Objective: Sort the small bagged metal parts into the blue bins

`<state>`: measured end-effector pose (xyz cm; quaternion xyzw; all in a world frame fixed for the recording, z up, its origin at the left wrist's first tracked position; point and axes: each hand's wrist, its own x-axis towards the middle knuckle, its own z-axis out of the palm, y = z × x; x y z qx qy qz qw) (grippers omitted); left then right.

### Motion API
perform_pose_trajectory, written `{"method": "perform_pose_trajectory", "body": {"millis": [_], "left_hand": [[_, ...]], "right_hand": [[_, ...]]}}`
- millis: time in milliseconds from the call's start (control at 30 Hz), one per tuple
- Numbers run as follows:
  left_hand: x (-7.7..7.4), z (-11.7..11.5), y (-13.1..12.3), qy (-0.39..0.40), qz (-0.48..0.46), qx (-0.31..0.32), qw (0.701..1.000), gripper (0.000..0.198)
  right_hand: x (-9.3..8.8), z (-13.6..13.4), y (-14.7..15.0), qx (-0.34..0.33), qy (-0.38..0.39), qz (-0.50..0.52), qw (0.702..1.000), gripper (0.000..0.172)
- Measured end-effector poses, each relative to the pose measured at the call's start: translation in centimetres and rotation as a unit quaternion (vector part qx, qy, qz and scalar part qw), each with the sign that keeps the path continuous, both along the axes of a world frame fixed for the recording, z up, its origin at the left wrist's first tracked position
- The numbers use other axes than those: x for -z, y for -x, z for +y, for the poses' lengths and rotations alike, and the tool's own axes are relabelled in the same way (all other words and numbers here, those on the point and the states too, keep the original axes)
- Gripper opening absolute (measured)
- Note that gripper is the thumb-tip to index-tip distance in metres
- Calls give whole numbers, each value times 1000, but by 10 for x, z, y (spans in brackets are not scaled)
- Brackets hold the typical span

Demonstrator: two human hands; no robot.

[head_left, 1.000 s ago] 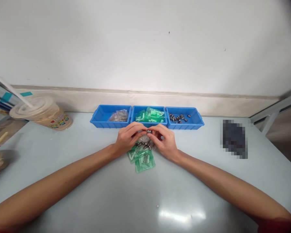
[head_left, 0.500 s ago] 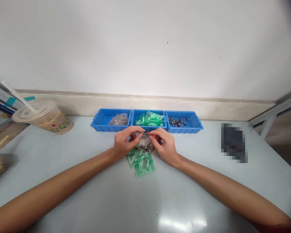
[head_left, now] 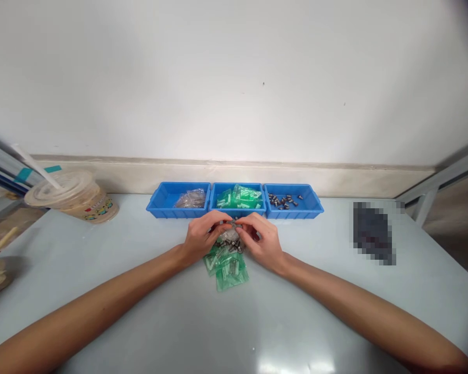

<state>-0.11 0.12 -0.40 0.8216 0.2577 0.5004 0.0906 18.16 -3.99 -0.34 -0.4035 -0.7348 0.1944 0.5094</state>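
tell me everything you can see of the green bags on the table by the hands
The green bags are small, see-through green plastic pouches, a few overlapping in a loose pile, flat on the pale table. Small dark metal parts show inside. The pile lies just nearer than the left hand and right hand; its far edge is hidden under them.

Bright, even light; glare on the table (head_left: 288, 366); corners darkened, edges warped.
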Motion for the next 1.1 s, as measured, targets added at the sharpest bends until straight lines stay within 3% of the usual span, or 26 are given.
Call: {"method": "perform_pose_trajectory", "body": {"millis": [400, 600, 733, 867, 1000, 1100], "left_hand": [[2, 0, 0, -5, -3, 42, 999, 9], [1, 0, 1, -11, -5, 15, 1000, 17], [-1, 0, 2, 16, -6, 13, 1000, 18], [-3, -1, 2, 29, -16, 24, 999, 15], [-3, -2, 1, 29, -28, 28, 999, 17], [-3, -2, 1, 32, -30, 27, 999, 16]], "right_hand": [[2, 1, 0, -19, -8, -7, 1000, 11], [1, -1, 0, -17, 19, -11, 1000, 7], [-19, 3, -3, 12, 60, 7, 998, 11], [-52, 21, -25, 62, 60, -82, 993, 36], [-74, 42, -56, 152, 117, -281, 940, 41], [-82, 44, -66, 252, 72, -398, 879, 34]]}}
